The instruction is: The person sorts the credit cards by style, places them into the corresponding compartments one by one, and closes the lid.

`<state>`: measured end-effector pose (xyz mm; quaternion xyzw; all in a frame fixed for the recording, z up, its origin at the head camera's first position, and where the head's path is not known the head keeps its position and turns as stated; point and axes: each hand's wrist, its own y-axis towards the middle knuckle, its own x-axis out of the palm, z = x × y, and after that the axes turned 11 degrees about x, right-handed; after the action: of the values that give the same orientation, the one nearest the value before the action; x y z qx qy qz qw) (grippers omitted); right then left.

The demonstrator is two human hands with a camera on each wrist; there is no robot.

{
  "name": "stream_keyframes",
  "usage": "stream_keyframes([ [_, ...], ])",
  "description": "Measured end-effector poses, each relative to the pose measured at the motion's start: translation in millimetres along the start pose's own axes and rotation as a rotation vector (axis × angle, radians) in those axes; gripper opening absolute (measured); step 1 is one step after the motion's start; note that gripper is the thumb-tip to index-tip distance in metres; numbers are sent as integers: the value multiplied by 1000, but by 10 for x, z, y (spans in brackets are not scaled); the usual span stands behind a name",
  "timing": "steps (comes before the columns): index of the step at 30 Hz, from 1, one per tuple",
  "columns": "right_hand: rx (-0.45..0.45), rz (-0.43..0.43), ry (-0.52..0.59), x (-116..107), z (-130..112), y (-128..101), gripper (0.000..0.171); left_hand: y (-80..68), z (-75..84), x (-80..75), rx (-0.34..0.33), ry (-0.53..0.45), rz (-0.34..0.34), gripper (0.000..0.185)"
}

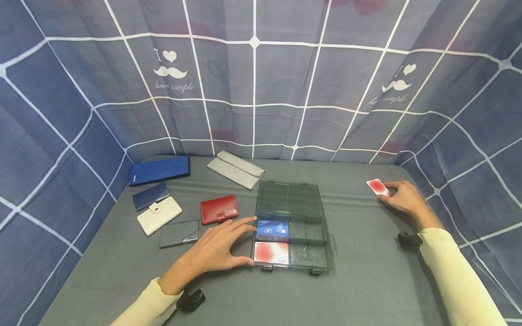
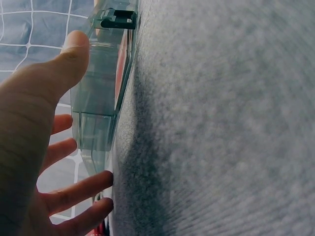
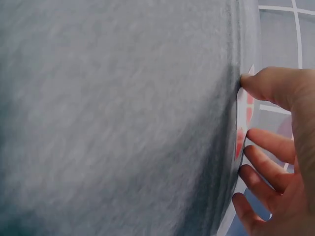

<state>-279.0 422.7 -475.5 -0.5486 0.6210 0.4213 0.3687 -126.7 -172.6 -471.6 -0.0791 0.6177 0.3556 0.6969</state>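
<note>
A smoky clear plastic box lies open mid-table, its wall also seen in the left wrist view. It holds a blue VIP card and a red-and-white card. My left hand is spread against the box's left side, thumb at the front corner, index fingertip by the blue card. Far right, my right hand rests its thumb and a fingertip on another red-and-white card, which lies flat on the grey table and shows edge-on in the right wrist view.
Left of the box lie a red wallet, a grey card case, a white wallet, a small navy wallet, a long blue wallet and a grey pouch. A checked blue cloth walls in the table.
</note>
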Motion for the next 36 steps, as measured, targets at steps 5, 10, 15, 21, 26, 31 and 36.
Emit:
stream_keyframes([
  [5,1,-3,4,-44,10,-49,47,1,2,1,3,-5,1,79],
  [10,12,-54,-4,-69,-5,-89,47,-9,-6,3,-3,0,-5,79],
  [15,11,-83,-8,-51,-56,-150,52,-9,-10,5,-9,-8,-14,78],
  [21,-71,-64,39,-16,-316,-258,48,-3,-3,-5,-16,-10,-17,78],
  [26,-161,-30,41,-44,-758,-399,46,-6,0,-13,-18,-6,-9,79],
  [31,-283,39,31,8,-1232,-628,45,-10,1,-7,-12,-6,-7,79],
  [36,-423,64,50,71,-1651,-854,47,-9,-3,-1,-18,-7,-15,79],
])
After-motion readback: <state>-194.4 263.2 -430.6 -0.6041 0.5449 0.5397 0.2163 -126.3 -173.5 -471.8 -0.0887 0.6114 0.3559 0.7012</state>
